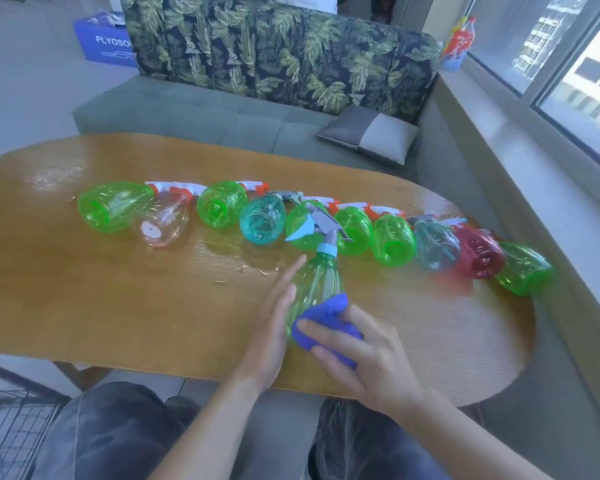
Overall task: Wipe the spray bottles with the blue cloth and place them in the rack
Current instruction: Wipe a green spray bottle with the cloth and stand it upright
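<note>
- Two hands work on one green spray bottle [317, 282], which stands upright near the table's front edge, likely pulled out of the row so it can be turned freely.
- Nearest the camera, a black wire rack [11, 424] shows at the lower left, beside the person's knee and below the table [118, 306]; no bottle can be seen in it, so the placing step looks not yet reached for this one.
- The right hand [368, 358] presses the blue cloth [326, 323] against the lower body of the bottle, fingers spread over the cloth and lightly curved to keep it bunched there.
- The left hand [274, 327] lies flat against the bottle's far side, fingers straight, seemingly bracing it so the rubbing does not tip it.
- The bottle's grey trigger head [326, 226] points away and up, clear of both hands.
- Farther back, a row of unwiped bottles [222, 206] lies on its side across the table, bases toward the person: mostly green, with a clear one, teal ones and a red one [478, 252].
- Beyond the table stands a sofa [274, 53] with leaf-print cushions.
</note>
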`<action>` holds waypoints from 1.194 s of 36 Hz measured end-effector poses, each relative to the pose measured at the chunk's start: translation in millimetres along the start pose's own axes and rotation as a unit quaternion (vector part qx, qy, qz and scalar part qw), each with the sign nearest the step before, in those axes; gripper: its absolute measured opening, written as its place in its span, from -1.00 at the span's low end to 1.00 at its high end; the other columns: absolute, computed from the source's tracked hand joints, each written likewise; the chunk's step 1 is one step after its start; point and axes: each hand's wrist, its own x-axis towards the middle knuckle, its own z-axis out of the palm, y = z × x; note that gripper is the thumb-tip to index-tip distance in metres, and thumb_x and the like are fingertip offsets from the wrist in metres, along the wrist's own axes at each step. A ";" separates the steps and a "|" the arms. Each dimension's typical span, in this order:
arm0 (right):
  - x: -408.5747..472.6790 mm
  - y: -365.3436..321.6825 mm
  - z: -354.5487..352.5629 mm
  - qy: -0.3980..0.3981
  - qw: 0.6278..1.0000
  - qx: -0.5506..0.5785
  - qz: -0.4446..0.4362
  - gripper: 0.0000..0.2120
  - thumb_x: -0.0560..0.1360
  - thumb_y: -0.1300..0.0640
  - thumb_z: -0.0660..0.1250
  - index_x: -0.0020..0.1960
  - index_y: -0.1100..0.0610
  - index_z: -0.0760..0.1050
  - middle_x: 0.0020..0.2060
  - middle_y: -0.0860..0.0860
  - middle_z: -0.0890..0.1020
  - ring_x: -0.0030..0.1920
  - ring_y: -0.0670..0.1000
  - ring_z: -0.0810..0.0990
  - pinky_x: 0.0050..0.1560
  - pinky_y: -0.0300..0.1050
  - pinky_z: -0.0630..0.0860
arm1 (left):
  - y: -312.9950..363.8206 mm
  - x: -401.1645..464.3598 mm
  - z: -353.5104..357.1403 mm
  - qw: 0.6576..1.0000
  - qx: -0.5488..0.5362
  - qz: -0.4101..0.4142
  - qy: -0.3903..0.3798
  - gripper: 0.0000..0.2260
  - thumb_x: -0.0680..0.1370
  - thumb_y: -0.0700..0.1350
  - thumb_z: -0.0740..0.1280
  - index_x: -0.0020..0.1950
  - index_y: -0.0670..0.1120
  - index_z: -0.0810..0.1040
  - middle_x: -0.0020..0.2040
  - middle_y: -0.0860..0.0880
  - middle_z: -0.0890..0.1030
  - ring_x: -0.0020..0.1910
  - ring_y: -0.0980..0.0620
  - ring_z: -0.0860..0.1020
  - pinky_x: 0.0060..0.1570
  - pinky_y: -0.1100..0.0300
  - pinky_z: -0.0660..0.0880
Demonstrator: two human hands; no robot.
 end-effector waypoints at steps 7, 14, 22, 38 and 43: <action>50.2 14.2 10.8 0.081 0.955 0.060 0.280 -0.68 0.64 -0.18 0.22 0.30 -0.19 0.63 -0.08 -0.05 0.53 -0.06 -0.04 0.57 0.03 -0.07 0.53 | 1.0 0.3 1.3 1.000 -0.004 -0.003 0.000 -0.61 0.73 0.03 0.14 0.56 0.20 0.47 0.52 0.38 0.47 0.58 0.36 0.31 0.47 0.33 0.24; 35.7 -1.2 25.8 0.080 0.974 0.006 0.214 -0.70 0.66 -0.05 0.26 0.32 -0.08 0.64 -0.06 -0.02 0.51 -0.19 0.00 0.54 -0.19 0.02 0.56 | -1.3 0.4 -1.6 0.999 -0.045 -0.013 0.018 -0.58 0.72 0.05 0.16 0.58 0.18 0.48 0.59 0.23 0.46 0.64 0.20 0.31 0.67 -0.10 0.18; -8.2 -14.5 21.6 -0.012 0.998 -0.051 0.026 -0.75 0.67 -0.01 0.33 0.32 -0.10 0.62 -0.19 -0.01 0.37 -0.24 -0.03 0.40 -0.45 -0.07 0.45 | 2.3 1.0 -2.6 1.000 -0.001 0.005 0.014 -0.54 0.68 0.03 0.11 0.58 0.14 0.47 0.55 0.36 0.45 0.59 0.36 0.28 0.46 0.39 0.21; 23.6 -17.3 15.9 0.167 0.842 0.272 0.436 -0.77 0.71 0.09 0.28 0.30 -0.07 0.60 0.19 -0.21 0.67 0.27 -0.14 0.60 0.29 -0.14 0.49 | 8.4 -6.4 -1.0 1.000 -0.027 -0.008 -0.012 -0.32 0.46 0.21 0.52 0.57 0.35 0.43 0.62 0.31 0.37 0.65 0.21 0.27 0.64 -0.17 0.24; 23.5 -20.6 15.2 0.196 0.829 0.280 0.444 -0.76 0.71 0.08 0.25 0.31 -0.08 0.59 0.21 -0.23 0.66 0.29 -0.15 0.59 0.29 -0.19 0.47 | 6.5 -5.9 1.4 0.999 -0.033 -0.001 -0.003 -0.40 0.57 0.11 0.44 0.60 0.34 0.39 0.59 0.41 0.36 0.60 0.39 0.24 0.52 0.16 0.25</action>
